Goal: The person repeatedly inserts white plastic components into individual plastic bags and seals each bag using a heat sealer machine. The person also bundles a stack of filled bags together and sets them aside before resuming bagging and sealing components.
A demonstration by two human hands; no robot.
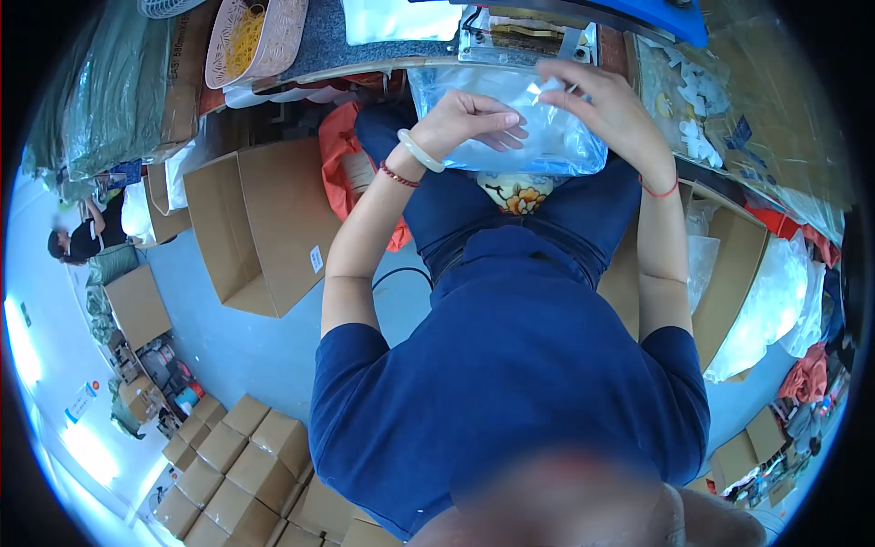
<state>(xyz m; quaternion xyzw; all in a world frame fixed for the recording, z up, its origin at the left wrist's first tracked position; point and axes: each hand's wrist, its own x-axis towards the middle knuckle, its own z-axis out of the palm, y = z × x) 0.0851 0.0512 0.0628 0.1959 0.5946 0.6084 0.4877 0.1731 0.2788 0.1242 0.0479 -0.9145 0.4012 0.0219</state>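
Note:
My left hand point(481, 120), with a pale bangle and a red beaded bracelet at its wrist, hovers above a clear plastic bag point(565, 150) on my lap. Its thumb stands apart from loosely bent fingers, and I see nothing in it. My right hand point(592, 96), a red string round its wrist, pinches a small whitish piece point(545, 87) between thumb and fingers; its exact kind is too small to tell. The bag has a bluish edge and lies below both hands, against the bench front. Right at the bench edge is a metal fixture point(524, 41).
A pink basket point(284, 36) with yellow bands stands on the bench at left. White shaped pieces point(697, 96) lie at right. An open carton point(264, 223) stands left of my legs, another box point(729, 273) at right. Stacked cartons point(241, 465) and a person point(96, 223) are farther off.

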